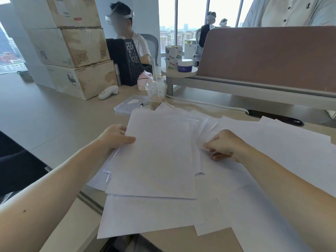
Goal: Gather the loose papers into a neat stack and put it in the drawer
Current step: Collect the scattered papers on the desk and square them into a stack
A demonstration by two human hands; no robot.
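Note:
Many loose white papers [269,153] lie spread and overlapping across the beige desk [54,113]. A partly gathered bunch of sheets [156,157] sits in the middle, slightly askew. My left hand [114,136] grips the bunch's left edge, thumb on top. My right hand [222,145] is closed on the edge of sheets just right of the bunch, fingers pinching paper. More sheets [145,215] stick out over the desk's near edge. No drawer is visible.
A plastic cup with a straw [156,91] stands just behind the papers, beside a clear plastic box [131,104]. Cardboard boxes [78,50], a black file holder [127,60] and a brown partition [269,57] line the back. A white cable [209,104] runs along the desk. People sit beyond.

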